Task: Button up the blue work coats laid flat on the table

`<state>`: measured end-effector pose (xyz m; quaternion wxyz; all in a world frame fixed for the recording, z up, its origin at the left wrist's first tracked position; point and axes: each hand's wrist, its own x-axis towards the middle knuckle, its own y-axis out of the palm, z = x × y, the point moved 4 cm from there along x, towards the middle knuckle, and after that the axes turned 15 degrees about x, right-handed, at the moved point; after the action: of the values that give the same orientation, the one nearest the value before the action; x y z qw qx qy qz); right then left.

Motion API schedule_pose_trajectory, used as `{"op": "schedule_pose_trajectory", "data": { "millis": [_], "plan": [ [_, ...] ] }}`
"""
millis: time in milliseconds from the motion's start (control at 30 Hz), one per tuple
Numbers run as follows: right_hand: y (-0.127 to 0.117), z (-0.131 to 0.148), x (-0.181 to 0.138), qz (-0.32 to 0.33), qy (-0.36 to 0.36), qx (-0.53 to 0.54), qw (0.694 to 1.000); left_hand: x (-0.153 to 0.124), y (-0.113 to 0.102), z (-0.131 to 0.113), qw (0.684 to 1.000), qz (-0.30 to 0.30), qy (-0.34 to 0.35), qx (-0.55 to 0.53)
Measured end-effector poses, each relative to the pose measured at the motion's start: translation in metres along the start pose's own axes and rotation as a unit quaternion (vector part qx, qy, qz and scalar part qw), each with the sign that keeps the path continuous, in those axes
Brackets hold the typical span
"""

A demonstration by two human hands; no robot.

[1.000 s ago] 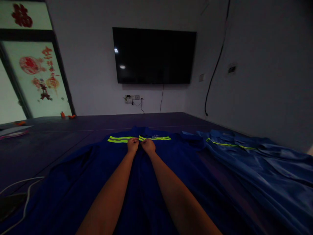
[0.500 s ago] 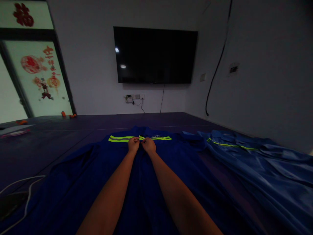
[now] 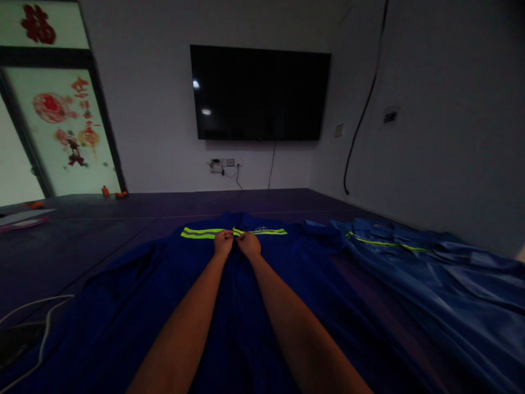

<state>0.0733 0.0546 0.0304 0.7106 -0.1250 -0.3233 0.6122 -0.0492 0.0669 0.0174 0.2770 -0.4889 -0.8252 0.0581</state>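
Note:
A dark blue work jacket (image 3: 283, 268) lies spread out in front of me, its collar pointing away. Across its chest runs a yellow-green reflective strip (image 3: 198, 233) with a grey middle band. My left hand (image 3: 223, 242) is closed on the jacket's front edge at the strip, just left of the centre opening. Right beside it, my right hand (image 3: 249, 244) pinches the other front edge at the same height. The fingertips of both hands nearly meet. Whatever small fastening may lie between them is too dark and small to make out.
To the right lies a second, lighter blue garment (image 3: 410, 257) with a thin yellow-green stripe. A white cable (image 3: 48, 323) loops over a dark flat object (image 3: 18, 345) at lower left. Small orange items (image 3: 105, 191) sit by the door. A television (image 3: 262, 93) hangs on the far wall.
Almost nothing differs. Both hands stay at the chest strip with only slight finger movement, and the whole view has shifted a little.

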Motion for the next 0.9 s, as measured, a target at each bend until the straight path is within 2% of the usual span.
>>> {"op": "schedule_pose_trajectory", "data": {
  "millis": [467, 900],
  "plan": [
    [-0.0004, 0.0023, -0.0026, 0.015, -0.002, -0.009, 1.0, -0.0005, 0.0001, -0.0002, 1.0, 0.018, 0.006, -0.018],
    [-0.0044, 0.0095, -0.0067, 0.015, -0.012, -0.024, 1.0, 0.0001, -0.0009, -0.0026, 1.0, 0.011, 0.021, 0.005]
  ]
}}
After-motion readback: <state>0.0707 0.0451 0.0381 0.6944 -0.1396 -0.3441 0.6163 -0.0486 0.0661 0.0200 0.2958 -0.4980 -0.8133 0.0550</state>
